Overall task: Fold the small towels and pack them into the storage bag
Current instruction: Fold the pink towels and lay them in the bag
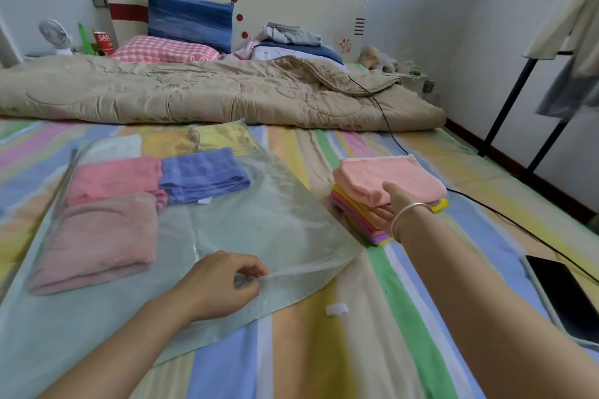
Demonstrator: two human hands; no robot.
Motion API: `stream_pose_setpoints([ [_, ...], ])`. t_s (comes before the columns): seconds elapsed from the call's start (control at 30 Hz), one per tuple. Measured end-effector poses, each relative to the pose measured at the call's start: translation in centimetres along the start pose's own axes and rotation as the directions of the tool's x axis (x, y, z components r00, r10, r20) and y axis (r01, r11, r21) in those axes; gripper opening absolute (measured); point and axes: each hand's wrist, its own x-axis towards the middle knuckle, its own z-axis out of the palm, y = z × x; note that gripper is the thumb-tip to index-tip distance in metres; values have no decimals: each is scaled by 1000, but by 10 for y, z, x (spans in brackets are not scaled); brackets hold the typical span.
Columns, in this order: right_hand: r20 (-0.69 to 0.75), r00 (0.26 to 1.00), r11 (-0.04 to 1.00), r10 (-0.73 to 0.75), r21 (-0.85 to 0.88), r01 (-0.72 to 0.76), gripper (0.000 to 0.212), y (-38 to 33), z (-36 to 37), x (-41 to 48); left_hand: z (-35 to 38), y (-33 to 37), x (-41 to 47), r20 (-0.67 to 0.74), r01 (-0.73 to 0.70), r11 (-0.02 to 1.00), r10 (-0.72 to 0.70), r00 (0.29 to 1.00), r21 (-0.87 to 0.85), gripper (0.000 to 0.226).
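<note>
Storage bag (pixel 259 230): clear plastic, flat on the striped bed sheet (pixel 356 350), left and centre of the head view, mouth toward the lower edge of the frame.
Contents: pink towel (pixel 116 175), blue towel (pixel 202 173) just beside it, large dusty-pink towel (pixel 100 236) nearer the lower left; pale folded pieces behind them, colours unclear through the plastic.
Left grip (pixel 220 285): lower centre, fingers curled, pinching the bag's raised mouth edge.
Towel stack (pixel 353 207): right of the bag, outside it, with yellow, pink and purple layers.
Peach towel (pixel 389 175): folded, top of the stack.
Right grip (pixel 387 207): holds the peach towel, thumb above, fingers hidden beneath it; bracelet (pixel 411 214) at the wrist.
White clip (pixel 336 309): on the sheet near the bag's corner.
Tablet (pixel 564 295): lower right.
Beige quilt (pixel 194 91): across the upper frame.
</note>
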Motion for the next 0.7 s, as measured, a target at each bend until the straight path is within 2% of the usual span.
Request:
stream_pose_setpoints([
  [0.13,59,997,993,46,102,-52,18,0,2,0,1,2,4,16,51,998,-52,999,48,32],
  [0.27,137,990,974,42,216,-72,13,-9,5,-2,0,2,6,52,85,996,-87,995,33,31],
  [0.4,148,986,992,72,94,-86,9,-17,0,-1,-2,0,9,53,101,993,-105,993,66,15],
  [0.5,78,996,999,48,-23,-46,28,-21,-7,7,-1,0,12,56,119,988,-125,991,93,13],
  [0.6,-7,999,992,34,120,-33,41,-27,-12,12,0,1,13,56,132,983,-140,989,124,13],
  [0.7,6,1000,968,23,249,-23,34,-31,-16,12,0,-1,13,53,149,982,-156,986,119,12],
])
